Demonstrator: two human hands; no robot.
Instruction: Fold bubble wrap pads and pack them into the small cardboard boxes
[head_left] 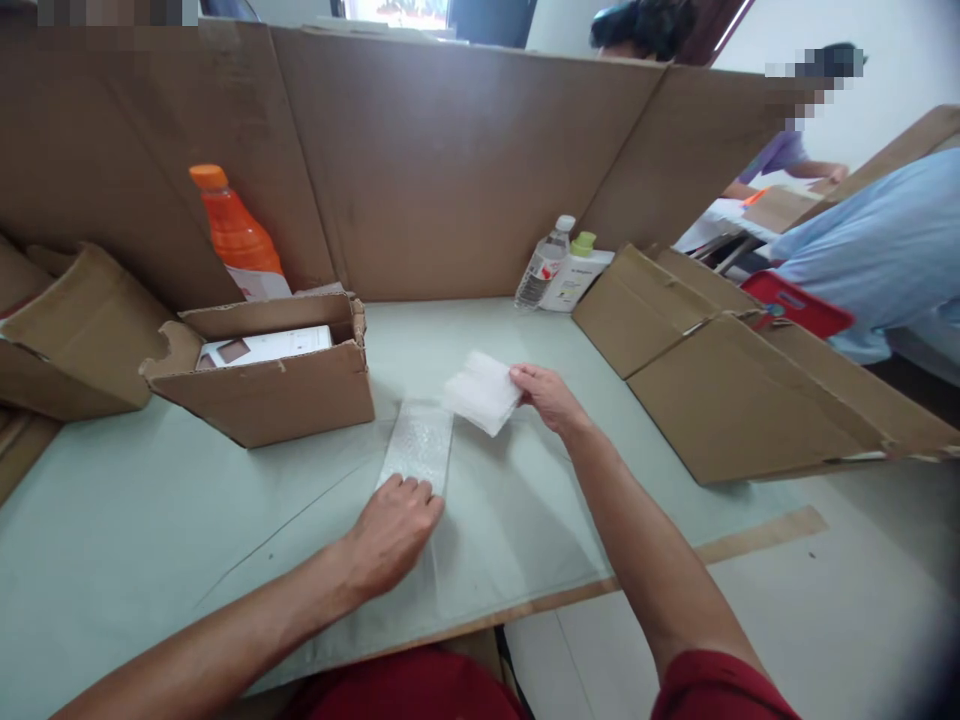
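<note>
On the table in front of me lies a flat bubble-wrap pouch (420, 436), whitish and see-through. My left hand (399, 530) is closed over the pouch's near end, fingers curled under, with the knuckles up. To the right and slightly above the table, my right hand (546, 396) pinches the right edge of a folded white translucent packing sheet (484, 393). Its lower left corner comes close to the far right of the pouch; whether they touch I cannot tell. Whether anything is inside the pouch does not show clearly.
An open cardboard box (311, 405) with white boxes (281, 347) inside stands left of the pouch. Behind are an orange bottle (238, 235), a clear water bottle (546, 265) and a white bottle (576, 280). Cardboard boxes (750, 400) flank the right; a cardboard wall (465, 170) closes the back. People are beyond.
</note>
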